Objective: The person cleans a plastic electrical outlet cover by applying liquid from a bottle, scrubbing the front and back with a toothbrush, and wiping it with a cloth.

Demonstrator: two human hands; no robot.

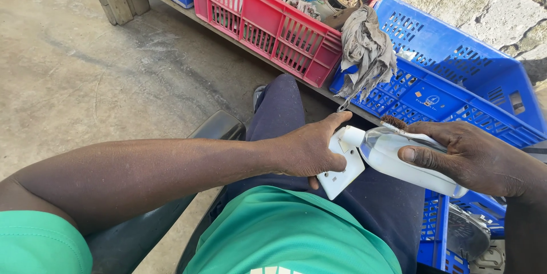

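Left hand (307,151) clamps a white socket plate (341,172) over the lap — right hand (473,157) wraps a clear bottle (399,160) (a small brush (394,121) pinned along it), long axis running right-to-left, nozzle touching the plate's right edge.

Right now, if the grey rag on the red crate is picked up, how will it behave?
The rag is probably floppy: it hangs in loose folds over the corner of the red crate. It seems light for its size, being thin, crumpled cloth. It may drag or snag, since frayed strands dangle toward the blue crate.
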